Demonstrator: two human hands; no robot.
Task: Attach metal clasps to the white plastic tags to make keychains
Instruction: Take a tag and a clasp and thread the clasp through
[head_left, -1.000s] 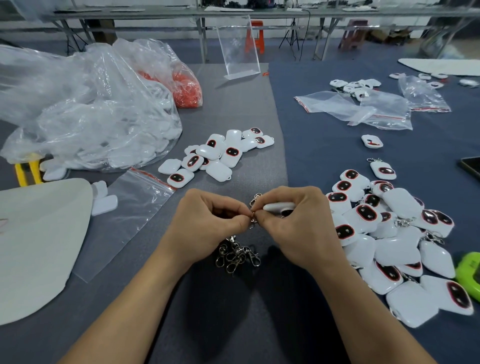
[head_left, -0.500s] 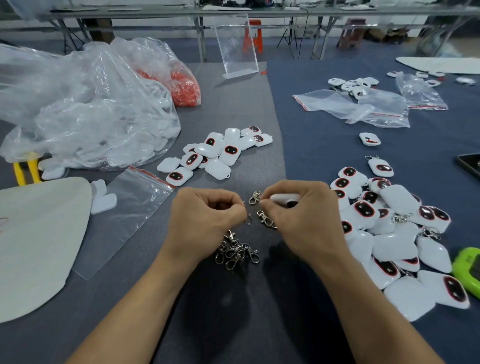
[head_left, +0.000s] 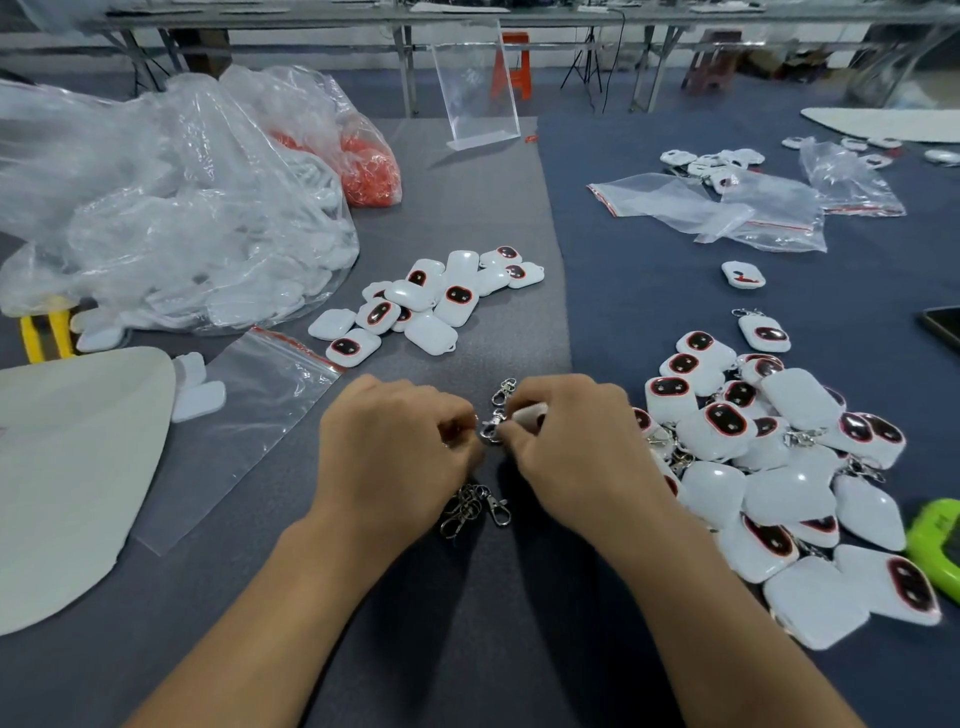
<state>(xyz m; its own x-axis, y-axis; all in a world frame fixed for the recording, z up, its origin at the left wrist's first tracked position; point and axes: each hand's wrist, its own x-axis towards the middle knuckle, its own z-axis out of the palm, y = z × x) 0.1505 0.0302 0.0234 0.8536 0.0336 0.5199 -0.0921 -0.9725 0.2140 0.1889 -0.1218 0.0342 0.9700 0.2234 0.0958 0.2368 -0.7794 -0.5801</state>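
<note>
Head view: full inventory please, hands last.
clasp: one, silver, between grips
tag: one, white, right grip
loose clasps: heap, silver, by left grip
loose tags: about a dozen, white, table centre
finished keychains: pile, white, right
big bag: one, clear, far left
red-filled bag: one, clear, behind it
zip bags: several, clear, left and far right
acrylic stand: one, clear, far centre
green object: one, right edge
left grip: bare hand, pinches clasp
right grip: bare hand, holds tag

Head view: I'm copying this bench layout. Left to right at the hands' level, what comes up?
White board, clear zip bag, left hand, metal clasp, right hand holding white tag, finished keychains pile, green object.
</note>
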